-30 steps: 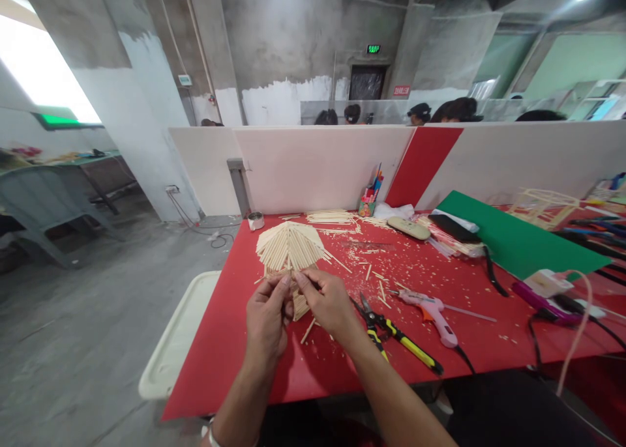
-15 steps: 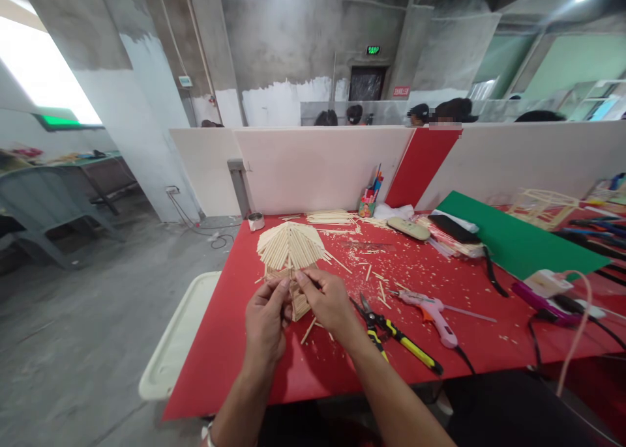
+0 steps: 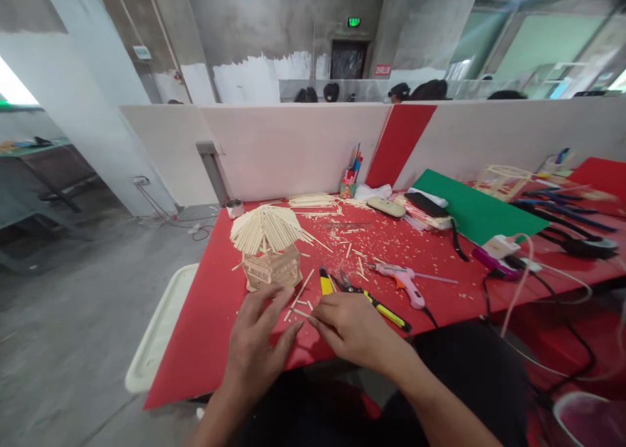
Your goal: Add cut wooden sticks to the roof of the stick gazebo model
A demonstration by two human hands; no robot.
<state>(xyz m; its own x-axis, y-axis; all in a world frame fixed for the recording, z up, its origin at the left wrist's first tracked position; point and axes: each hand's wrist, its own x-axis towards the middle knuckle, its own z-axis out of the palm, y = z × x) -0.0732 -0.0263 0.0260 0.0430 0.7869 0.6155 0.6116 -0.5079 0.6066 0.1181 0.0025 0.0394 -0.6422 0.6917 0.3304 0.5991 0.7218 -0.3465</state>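
Observation:
A small pavilion model (image 3: 271, 270) of thin wooden sticks, with a pointed stick roof (image 3: 267, 230), stands on the red table at left. My left hand (image 3: 259, 336) is open just in front of it, fingers and thumb apart. To the right, my right hand (image 3: 355, 326) has its fingertips pinched together low over the table, beside short loose sticks (image 3: 299, 295). Whatever they hold is too small to make out. Just beyond that hand lie a yellow-and-black tool (image 3: 326, 283), partly hidden, and cutting pliers (image 3: 386, 310) with yellow-and-black handles.
A pink glue gun (image 3: 398, 281) lies right of the pliers. Stick piles (image 3: 313, 201), a pen cup (image 3: 348, 186), a small tin (image 3: 235, 208) and a pale case (image 3: 386, 206) line the back. A green board (image 3: 474, 212) and power strip (image 3: 493, 262) are at right.
Both hands have left the model and come down nearer the table's front edge. My left hand has opened. A yellow-and-black tool now shows beyond my right hand. The view has shifted right.

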